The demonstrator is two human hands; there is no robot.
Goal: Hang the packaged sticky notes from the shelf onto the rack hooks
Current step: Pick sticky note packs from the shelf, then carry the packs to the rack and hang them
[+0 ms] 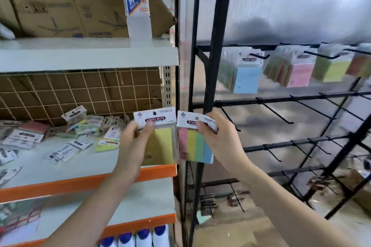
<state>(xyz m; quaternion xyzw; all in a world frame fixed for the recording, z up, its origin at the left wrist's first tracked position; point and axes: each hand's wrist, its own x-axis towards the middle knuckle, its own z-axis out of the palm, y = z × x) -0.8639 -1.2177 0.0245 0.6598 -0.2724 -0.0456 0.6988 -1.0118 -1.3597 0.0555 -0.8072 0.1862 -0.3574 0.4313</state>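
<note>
Cardboard header cards top both packs: the left hand (133, 144) pinches a yellow sticky-note pack (160, 146) and the right hand (218, 138) a multicolour one (195, 147), side by side between shelf (60, 168) and rack hooks (281, 114). They look light, the film slippery, the header bendable; gripping beside the punched hole seems safest.

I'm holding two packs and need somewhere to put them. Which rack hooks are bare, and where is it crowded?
Bare hooks line the rack's bars below the hung packs; lower rows look bare too. The top occupied row is crowded. On the shelf, free surface lies between the loose pile and the orange edge.
</note>
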